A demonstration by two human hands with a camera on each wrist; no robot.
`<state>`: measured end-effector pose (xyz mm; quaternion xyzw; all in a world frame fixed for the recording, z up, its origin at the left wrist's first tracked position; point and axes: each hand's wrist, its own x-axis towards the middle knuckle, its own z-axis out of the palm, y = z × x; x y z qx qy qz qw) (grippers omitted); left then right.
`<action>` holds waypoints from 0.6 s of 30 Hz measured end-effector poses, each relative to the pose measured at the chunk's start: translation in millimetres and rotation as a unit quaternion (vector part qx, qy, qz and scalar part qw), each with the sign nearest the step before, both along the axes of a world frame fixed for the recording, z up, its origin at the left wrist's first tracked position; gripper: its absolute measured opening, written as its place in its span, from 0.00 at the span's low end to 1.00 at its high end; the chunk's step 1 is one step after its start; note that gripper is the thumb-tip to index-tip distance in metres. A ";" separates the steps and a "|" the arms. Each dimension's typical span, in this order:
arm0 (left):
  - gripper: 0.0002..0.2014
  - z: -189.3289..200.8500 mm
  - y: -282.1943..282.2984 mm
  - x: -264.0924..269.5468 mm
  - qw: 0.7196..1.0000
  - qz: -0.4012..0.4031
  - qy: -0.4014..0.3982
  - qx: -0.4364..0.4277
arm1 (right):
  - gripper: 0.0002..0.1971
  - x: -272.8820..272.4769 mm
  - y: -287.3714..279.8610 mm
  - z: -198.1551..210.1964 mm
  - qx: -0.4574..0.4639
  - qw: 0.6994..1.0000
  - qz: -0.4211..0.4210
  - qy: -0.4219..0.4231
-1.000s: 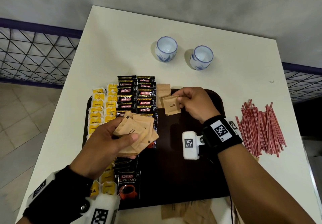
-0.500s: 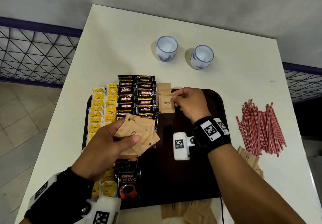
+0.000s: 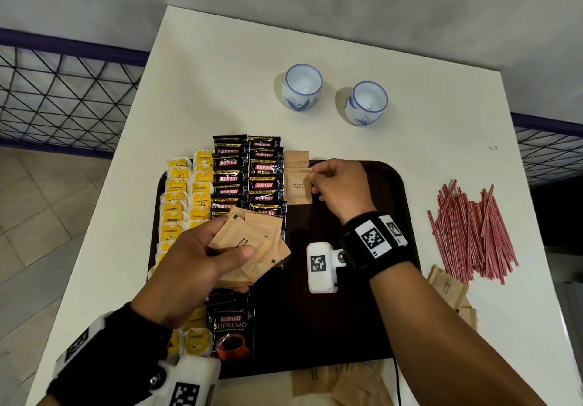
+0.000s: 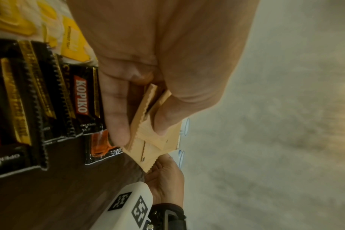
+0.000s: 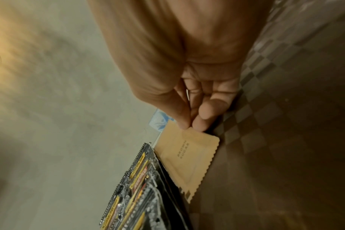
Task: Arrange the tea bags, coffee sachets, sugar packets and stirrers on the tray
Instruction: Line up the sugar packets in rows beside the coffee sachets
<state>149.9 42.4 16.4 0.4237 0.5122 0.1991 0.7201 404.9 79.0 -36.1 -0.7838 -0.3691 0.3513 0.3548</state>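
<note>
A dark brown tray (image 3: 403, 191) holds rows of yellow tea bags (image 3: 176, 203) and black coffee sachets (image 3: 246, 172). My right hand (image 3: 315, 180) pinches a brown sugar packet (image 3: 297, 186) (image 5: 187, 155) by its right edge, low on the tray beside the coffee sachets. It overlaps another sugar packet (image 3: 296, 158) at the tray's far rim. My left hand (image 3: 220, 251) (image 4: 140, 127) grips a fanned stack of sugar packets (image 3: 252, 244) (image 4: 148, 144) above the tray's left half. Red stirrers (image 3: 473, 232) lie on the table to the right.
Two white-and-blue cups (image 3: 303, 86) (image 3: 366, 102) stand on the white table (image 3: 220, 74) behind the tray. More sugar packets lie off the tray at the right (image 3: 448, 288) and at the front edge (image 3: 334, 380). A wire fence (image 3: 63, 99) runs beyond the left table edge.
My right hand has carried its sugar packet left and down, bringing it beside the coffee sachets below the first packet. My left hand holds its stack in much the same place.
</note>
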 end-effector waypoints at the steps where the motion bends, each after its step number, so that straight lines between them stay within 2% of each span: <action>1: 0.16 0.1 0.3 0.0 1.000 0.000 0.000 0.000 | 0.09 -0.1 -0.2 0.0 0.001 1.000 0.001 -0.001; 10: 0.17 -1.4 6.6 6.2 1.000 -0.008 -0.004 0.009 | 0.07 -1.1 -12.7 15.0 0.012 1.000 -0.015 0.008; 12: 0.17 -0.3 9.1 10.8 1.000 -0.015 -0.009 0.014 | 0.07 -5.2 -25.8 26.2 0.031 0.999 -0.008 0.042; 16: 0.17 3.6 11.8 22.4 0.999 -0.029 -0.016 0.036 | 0.04 -18.7 -63.0 49.1 0.103 0.981 0.032 0.160; 18: 0.17 4.6 11.1 28.6 0.998 -0.034 -0.019 0.043 | 0.08 -23.1 -77.6 53.0 0.114 0.971 0.067 0.199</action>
